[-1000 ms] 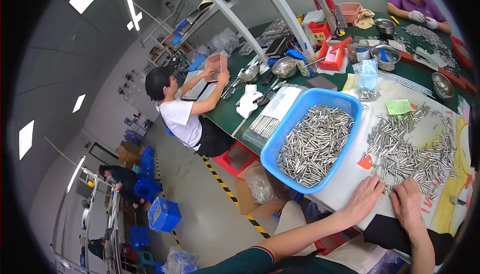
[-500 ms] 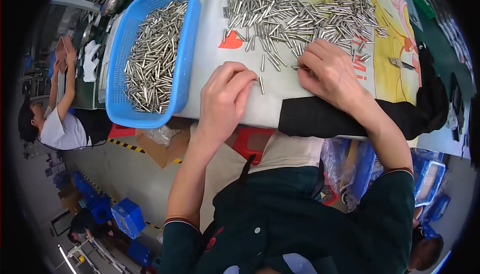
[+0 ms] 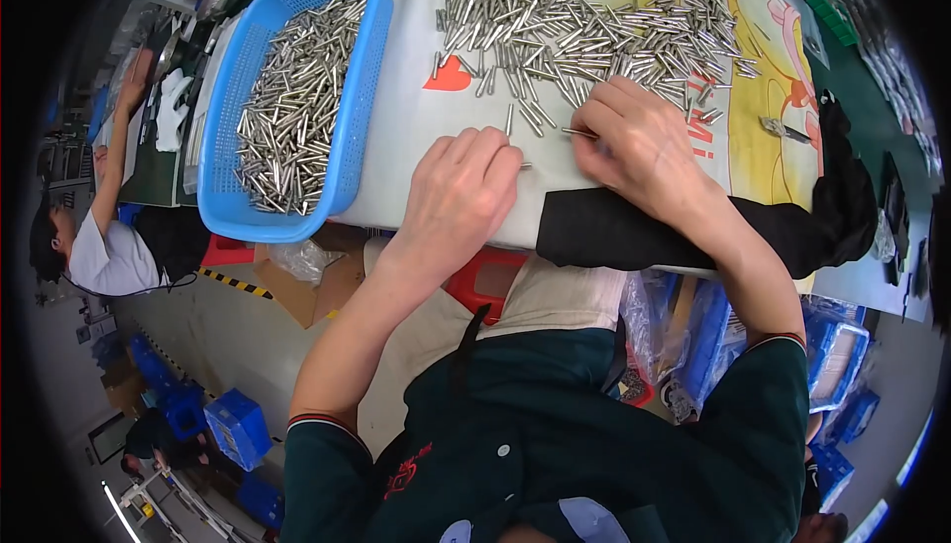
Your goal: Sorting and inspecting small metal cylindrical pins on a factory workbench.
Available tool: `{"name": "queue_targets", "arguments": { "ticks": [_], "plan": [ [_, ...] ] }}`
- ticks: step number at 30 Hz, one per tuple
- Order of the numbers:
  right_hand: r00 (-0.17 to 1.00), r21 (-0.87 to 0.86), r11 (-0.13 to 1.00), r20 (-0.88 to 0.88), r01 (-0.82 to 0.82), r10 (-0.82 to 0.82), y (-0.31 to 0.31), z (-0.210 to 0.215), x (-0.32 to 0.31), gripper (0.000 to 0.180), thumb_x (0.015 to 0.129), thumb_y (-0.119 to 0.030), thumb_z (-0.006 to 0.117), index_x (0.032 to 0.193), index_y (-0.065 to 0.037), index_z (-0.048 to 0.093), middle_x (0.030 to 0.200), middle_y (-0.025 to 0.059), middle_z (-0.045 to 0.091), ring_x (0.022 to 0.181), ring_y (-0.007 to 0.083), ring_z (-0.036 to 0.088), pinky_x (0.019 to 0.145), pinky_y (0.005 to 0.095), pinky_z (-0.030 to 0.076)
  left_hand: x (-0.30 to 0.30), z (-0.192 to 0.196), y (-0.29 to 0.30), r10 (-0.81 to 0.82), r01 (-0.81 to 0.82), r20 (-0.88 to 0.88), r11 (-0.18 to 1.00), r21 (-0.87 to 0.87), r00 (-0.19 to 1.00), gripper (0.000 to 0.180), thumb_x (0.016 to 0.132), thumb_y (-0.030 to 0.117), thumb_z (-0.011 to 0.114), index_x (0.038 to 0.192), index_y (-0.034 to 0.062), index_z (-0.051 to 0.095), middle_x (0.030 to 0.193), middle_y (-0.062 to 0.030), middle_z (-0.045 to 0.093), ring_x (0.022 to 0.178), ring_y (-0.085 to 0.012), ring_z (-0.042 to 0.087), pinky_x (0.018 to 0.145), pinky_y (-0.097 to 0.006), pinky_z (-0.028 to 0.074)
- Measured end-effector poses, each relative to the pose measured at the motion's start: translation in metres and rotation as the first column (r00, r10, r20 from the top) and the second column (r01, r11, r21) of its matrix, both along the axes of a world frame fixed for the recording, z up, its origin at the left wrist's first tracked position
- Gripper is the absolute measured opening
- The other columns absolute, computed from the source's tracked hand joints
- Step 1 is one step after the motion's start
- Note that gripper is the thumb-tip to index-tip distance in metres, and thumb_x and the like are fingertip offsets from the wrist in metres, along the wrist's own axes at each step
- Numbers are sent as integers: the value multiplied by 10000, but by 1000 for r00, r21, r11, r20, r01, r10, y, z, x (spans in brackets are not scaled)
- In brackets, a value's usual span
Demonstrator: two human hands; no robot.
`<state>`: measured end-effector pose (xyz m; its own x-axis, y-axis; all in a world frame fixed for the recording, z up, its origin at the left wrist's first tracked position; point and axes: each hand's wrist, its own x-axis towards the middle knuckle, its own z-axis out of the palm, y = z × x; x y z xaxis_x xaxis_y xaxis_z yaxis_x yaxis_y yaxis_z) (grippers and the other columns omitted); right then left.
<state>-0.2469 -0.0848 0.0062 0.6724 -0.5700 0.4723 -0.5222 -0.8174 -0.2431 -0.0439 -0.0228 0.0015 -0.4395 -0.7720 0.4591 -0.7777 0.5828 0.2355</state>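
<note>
My left hand [image 3: 464,184] is closed above the near part of the table, back of the hand upward. The end of a slim metal pin [image 3: 526,164] pokes out beside its fingertips; the rest is hidden by the fingers. My right hand [image 3: 639,152] is pinched, with another metal pin [image 3: 577,132] sticking out leftward from the fingers. Between and beyond the hands lie a few loose pins [image 3: 535,117]. Farther back spreads a large heap of the same silvery pins [image 3: 594,33].
On the left stands a blue perforated basket [image 3: 365,97] filled with pins. A black cloth sleeve [image 3: 604,231] lies along the table's near edge, under my right forearm. A small tool [image 3: 785,129] rests on the printed table cover [image 3: 406,137]. Another person [image 3: 114,251] works at far left.
My left hand has moved right and turned palm-down over the pin that lay at its fingertips, so only the end shows. My right hand stays pinched in nearly the same place.
</note>
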Motion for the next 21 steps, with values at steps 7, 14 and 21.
{"name": "queue_targets", "arguments": {
  "ticks": [7, 14, 21],
  "plan": [
    [983, 191, 977, 136, 99, -126, 0, -5, 40, 116, 679, -124, 620, 665, -19, 573, 686, 111, 595, 712, 291, 592, 596, 402, 474, -9, -7, -24, 254, -227, -205, 963, 149, 945, 96, 742, 6, 618, 797, -9, 541, 769, -137, 557, 693, -307, 560, 626, -405, 450],
    [967, -36, 985, -189, 169, -173, -1, 5, 37, 36, 669, -65, 604, 642, -42, 611, 632, 117, 616, 681, 264, 628, 541, 380, 489, -7, -2, -28, 245, -245, 7, 966, 88, 969, 84, 725, 8, 606, 785, 1, 548, 746, -152, 525, 714, -329, 571, 624, -441, 458],
    [896, -37, 981, -402, 192, -191, -1, 14, 35, 29, 690, -68, 598, 685, -78, 625, 637, 89, 628, 676, 230, 638, 517, 347, 473, -9, 3, -30, 214, -228, 177, 972, 61, 961, 118, 682, -7, 599, 792, 0, 558, 781, -147, 528, 690, -282, 594, 555, -362, 500]
  ]
}}
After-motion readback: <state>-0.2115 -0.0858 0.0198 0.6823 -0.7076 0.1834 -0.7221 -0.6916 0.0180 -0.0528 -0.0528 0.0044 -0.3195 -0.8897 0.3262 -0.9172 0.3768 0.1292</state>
